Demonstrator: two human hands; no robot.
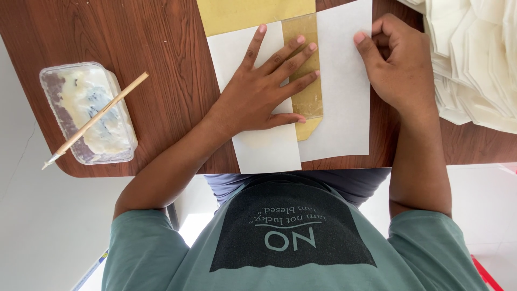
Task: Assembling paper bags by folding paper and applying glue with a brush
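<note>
My left hand [269, 89] lies flat with fingers spread on a white paper sheet [264, 151], its fingertips reaching over a glossy yellow-brown strip [311, 102] that runs between the two white sheets. My right hand [398, 64] rests on the right edge of the second white sheet [339, 108]. Its fingers are curled in and its thumb tip presses on the paper. Nothing shows inside the curled fingers. A yellow paper [253, 13] lies under the sheets at the far edge. All of it sits on a dark brown wooden table [161, 48].
A clear plastic tub of white paste [89, 116] stands at the table's left, with a thin wooden stick [97, 119] laid across it and jutting past the table's edge. A stack of folded white papers [474, 59] fills the right far corner.
</note>
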